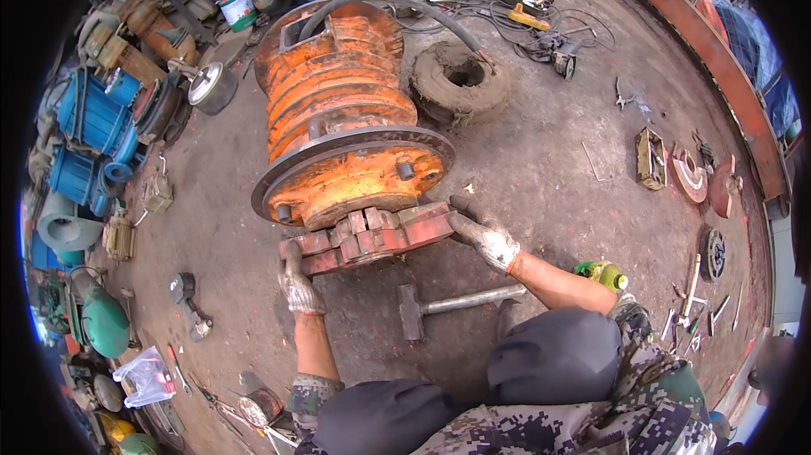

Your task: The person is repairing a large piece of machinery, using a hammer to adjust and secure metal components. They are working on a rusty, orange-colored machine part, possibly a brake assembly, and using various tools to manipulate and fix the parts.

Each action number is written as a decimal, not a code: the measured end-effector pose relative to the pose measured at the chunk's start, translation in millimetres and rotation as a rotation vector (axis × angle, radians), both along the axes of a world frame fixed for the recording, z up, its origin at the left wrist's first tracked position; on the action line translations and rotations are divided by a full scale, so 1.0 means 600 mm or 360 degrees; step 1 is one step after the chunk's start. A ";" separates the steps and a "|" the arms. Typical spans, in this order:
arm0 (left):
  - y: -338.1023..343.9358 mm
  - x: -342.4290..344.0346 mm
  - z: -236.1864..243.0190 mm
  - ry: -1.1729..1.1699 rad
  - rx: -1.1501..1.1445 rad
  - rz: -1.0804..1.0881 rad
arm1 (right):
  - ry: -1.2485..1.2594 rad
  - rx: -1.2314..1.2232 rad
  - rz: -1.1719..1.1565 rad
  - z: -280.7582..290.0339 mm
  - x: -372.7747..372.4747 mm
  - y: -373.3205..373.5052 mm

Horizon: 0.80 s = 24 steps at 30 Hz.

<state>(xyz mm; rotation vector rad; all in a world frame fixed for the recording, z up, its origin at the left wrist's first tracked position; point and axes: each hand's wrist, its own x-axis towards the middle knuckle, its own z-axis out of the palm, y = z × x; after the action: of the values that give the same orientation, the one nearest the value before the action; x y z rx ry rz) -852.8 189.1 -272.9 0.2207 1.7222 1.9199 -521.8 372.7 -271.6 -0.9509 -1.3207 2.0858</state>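
A large orange ribbed machine housing lies on its side in front of me, its dark round flange facing my way. Against its near end is a worn red metal coupling piece, long and flat-sided with notched blocks in the middle. My left hand, in a dirty white glove, grips its left end. My right hand, gloved the same way, grips the right end, with the fingertips partly out of sight. On the floor just below lies a sledgehammer with a metal handle.
A mud-caked ring sits right of the housing. Blue motors and other machines crowd the left. A cordless power tool lies at lower left, a small wooden box at right, hand tools at lower right. Cables trail behind.
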 end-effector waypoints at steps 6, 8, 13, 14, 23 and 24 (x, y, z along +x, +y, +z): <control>-0.015 -0.019 -0.021 0.0026 -0.0183 -0.0012 | -0.0239 0.0127 0.0089 0.018 -0.005 -0.007; -0.018 -0.007 -0.014 -0.0116 -0.0323 0.0015 | -0.0358 0.0095 0.0125 0.013 0.004 -0.007; -0.019 -0.026 -0.031 -0.0105 -0.0182 -0.0007 | -0.0401 0.0149 0.0141 0.028 -0.012 0.004; -0.015 -0.025 -0.028 -0.0075 -0.0189 0.0004 | -0.0422 0.0185 0.0118 0.024 -0.019 0.006; 0.005 0.022 -0.014 0.0153 -0.0348 0.0194 | -0.0275 0.0164 -0.0110 -0.001 -0.036 -0.005; 0.003 0.019 -0.021 0.0214 -0.0361 0.0187 | -0.0273 0.0204 -0.0132 -0.004 -0.038 -0.007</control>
<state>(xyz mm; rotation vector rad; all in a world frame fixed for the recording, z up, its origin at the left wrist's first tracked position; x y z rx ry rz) -841.1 190.8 -285.2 0.1699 2.0666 1.8058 -544.4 368.6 -273.9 -1.1286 -1.4552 1.8678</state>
